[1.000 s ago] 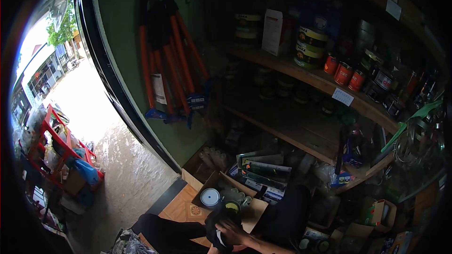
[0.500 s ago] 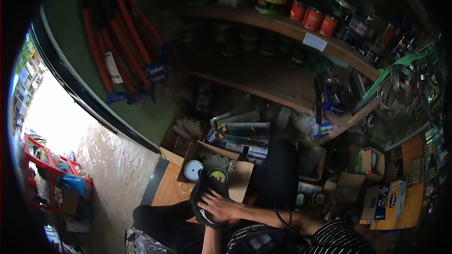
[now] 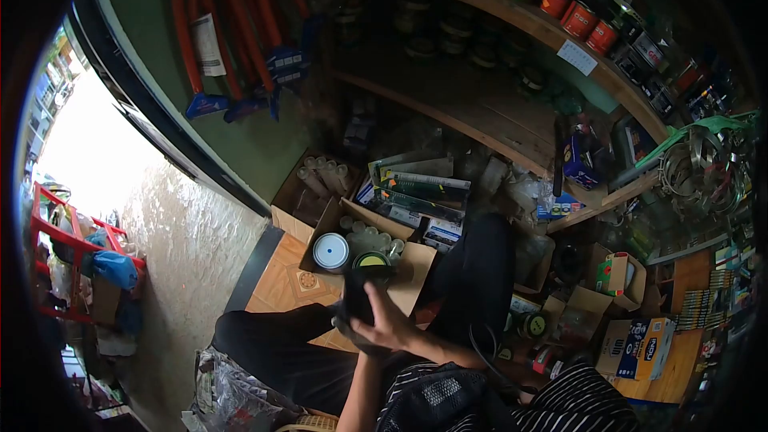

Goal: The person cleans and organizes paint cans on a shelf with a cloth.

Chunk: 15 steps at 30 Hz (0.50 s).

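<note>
I sit with my legs apart in front of an open cardboard box [image 3: 419, 270]. Both hands hold a dark object [image 3: 360, 294] over my lap; whether it is a black cloth or a dark container I cannot tell. My right hand [image 3: 386, 322] lies over its near side with the fingers spread around it. My left hand [image 3: 347, 334] grips it from below and is mostly hidden. Just beyond it, the box holds cans, among them one with a white lid [image 3: 330, 250] and one with a green-rimmed lid [image 3: 372, 259].
Wooden shelves [image 3: 512, 152] with many cans run along the back and right. Red long-handled tools [image 3: 240, 24] hang on the green wall. Cardboard boxes [image 3: 632, 344] crowd the floor at right. A plastic bag [image 3: 232, 396] lies by my left leg. An open doorway [image 3: 88, 152] is at left.
The view has tilted down toward my lap. My right hand has shifted over the dark object, which stays between both hands in front of the box.
</note>
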Tool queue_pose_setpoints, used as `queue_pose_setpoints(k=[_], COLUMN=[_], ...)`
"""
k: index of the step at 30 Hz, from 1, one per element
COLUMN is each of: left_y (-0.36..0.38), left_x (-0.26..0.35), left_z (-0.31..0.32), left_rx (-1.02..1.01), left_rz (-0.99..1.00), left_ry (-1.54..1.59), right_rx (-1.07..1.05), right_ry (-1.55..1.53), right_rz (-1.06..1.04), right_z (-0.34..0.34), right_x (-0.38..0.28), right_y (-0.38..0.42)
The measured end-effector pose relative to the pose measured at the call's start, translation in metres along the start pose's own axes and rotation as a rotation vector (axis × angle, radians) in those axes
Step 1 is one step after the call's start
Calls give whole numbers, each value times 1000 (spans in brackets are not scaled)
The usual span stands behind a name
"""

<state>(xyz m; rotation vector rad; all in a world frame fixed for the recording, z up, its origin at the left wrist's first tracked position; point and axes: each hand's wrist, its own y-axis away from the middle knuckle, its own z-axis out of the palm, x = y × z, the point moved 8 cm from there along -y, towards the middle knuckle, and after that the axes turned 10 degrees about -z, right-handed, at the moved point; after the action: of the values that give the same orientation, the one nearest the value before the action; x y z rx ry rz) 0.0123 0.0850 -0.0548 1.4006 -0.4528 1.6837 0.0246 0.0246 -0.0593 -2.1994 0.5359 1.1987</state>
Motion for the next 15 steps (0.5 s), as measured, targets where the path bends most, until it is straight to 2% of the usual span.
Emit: queue_pose_setpoints(k=[1, 2, 3, 5, 8, 9, 11, 13, 15], left_y=[-4, -7, -9, -9, -7, -6, -5, -6, -5], left_x=[1, 2, 2, 4, 6, 7, 8, 7, 6], left_z=[1, 0, 1, -3, -2, 1, -2, -13, -28], left_rx=[0, -2, -4, -5, -10, -8, -9, -6, 5], left_rz=[6, 10, 17, 17, 32, 42, 53, 47, 39], left_ry=[2, 3, 5, 13, 6, -4, 5, 23, 47], right_rx=[24, 55, 31, -115, 7, -38, -236, -472, -587], right_ry=[-107, -149, -52, -182, -519, -507, -477, -338, -181], right_rz=[95, 82, 41, 29, 5, -43, 126, 177, 111], right_z=[-10, -16, -22, -21, -9, -5, 3, 3, 7], right_x=[5, 6, 4, -13, -25, -28, -19, -13, -6], right_y=[-7, -13, -17, -27, -30, -32, -24, -18, -4])
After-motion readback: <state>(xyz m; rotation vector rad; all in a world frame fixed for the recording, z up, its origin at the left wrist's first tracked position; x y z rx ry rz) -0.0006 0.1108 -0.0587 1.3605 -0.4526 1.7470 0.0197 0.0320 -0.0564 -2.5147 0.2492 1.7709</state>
